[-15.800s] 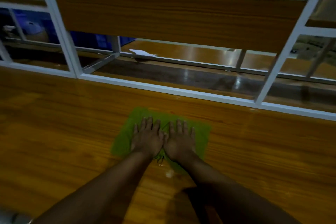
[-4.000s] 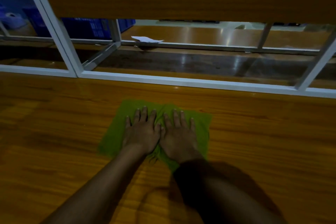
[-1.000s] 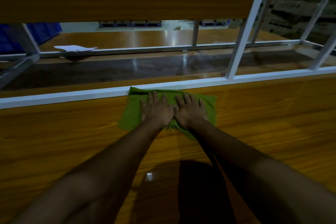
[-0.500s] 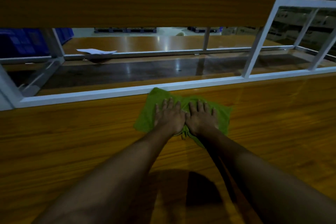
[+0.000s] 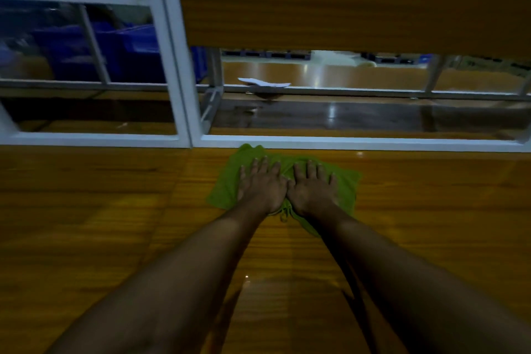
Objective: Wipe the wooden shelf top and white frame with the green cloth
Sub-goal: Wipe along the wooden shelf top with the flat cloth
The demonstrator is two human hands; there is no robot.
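L hand [image 5: 263, 187] & R hand [image 5: 313, 190] spread flat on green cloth [image 5: 225, 191] touching white frame [image 5: 359, 142]; paper [image 5: 264, 83] beyond.

The cloth [image 5: 225, 191] lies on the shelf top [image 5: 86, 224], its far left corner reaching the frame rail [image 5: 388, 143] that runs left to right along the shelf's far edge. The left hand [image 5: 261, 187] and right hand [image 5: 313, 189] rest side by side on the cloth. Beyond the rail a sheet of paper [image 5: 264, 83] lies on a farther shelf, a panel [image 5: 344, 0] hangs above, and bins [image 5: 126, 52] stand far left behind the upright post [image 5: 172, 66].
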